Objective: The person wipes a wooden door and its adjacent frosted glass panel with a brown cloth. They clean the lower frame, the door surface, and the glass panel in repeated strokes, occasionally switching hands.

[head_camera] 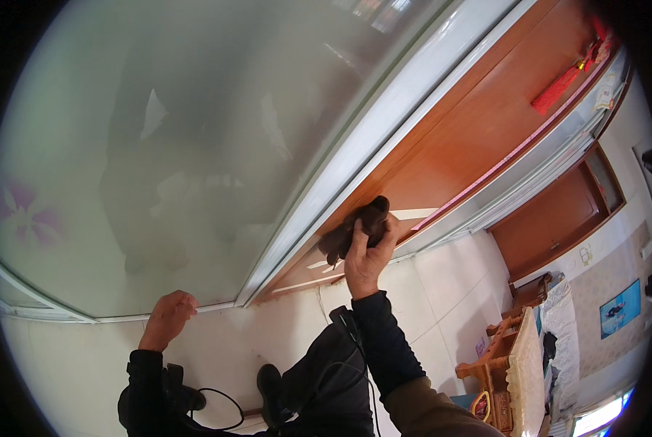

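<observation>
My right hand grips a bunched dark brown cloth and holds it against the orange-brown wooden panel, near its lower part. My left hand is low at the left, its fingers curled, in front of the bottom edge of a frosted glass panel; whether it holds anything is not clear. A white metal frame runs diagonally between the glass and the wood. A faint reflection shows in the glass.
Pale floor tiles lie below. A red tassel hangs at the upper right. Farther right are a brown door and a carved wooden table with a pale cover. Black cables hang by my legs.
</observation>
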Demonstrator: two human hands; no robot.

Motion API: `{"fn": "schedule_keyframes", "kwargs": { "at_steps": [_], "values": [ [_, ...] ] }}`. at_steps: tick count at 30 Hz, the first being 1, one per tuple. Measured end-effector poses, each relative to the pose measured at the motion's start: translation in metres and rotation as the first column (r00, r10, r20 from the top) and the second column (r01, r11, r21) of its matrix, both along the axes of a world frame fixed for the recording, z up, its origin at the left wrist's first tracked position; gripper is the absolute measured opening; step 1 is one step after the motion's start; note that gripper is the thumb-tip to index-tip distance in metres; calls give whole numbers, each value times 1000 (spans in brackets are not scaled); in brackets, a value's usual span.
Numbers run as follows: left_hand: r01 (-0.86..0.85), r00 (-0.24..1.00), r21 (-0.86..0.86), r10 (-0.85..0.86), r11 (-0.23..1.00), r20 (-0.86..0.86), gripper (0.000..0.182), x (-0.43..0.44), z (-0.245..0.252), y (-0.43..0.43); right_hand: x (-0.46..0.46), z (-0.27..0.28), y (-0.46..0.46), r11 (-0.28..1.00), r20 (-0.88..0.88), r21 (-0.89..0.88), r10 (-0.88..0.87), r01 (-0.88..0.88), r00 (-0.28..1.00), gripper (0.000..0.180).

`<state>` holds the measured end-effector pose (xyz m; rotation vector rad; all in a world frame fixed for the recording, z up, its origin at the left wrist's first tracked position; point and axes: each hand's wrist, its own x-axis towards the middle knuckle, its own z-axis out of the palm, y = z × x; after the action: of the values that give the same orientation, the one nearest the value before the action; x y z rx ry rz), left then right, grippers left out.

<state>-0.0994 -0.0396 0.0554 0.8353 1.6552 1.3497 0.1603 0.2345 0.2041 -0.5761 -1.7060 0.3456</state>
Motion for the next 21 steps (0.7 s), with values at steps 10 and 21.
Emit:
{"fn": "schedule_keyframes", "kwargs": {
  "at_steps": [10,21],
  "values": [
    [55,997,-67,-58,996,-46,16,0,1,4,4,-125,-9,989,267,-8,-137,145,954,35],
    [54,997,-87,-59,995,-51,13,-1,-2,4,7,-72,-18,990,104,-108,-75,87,992,40]
  ]
}}
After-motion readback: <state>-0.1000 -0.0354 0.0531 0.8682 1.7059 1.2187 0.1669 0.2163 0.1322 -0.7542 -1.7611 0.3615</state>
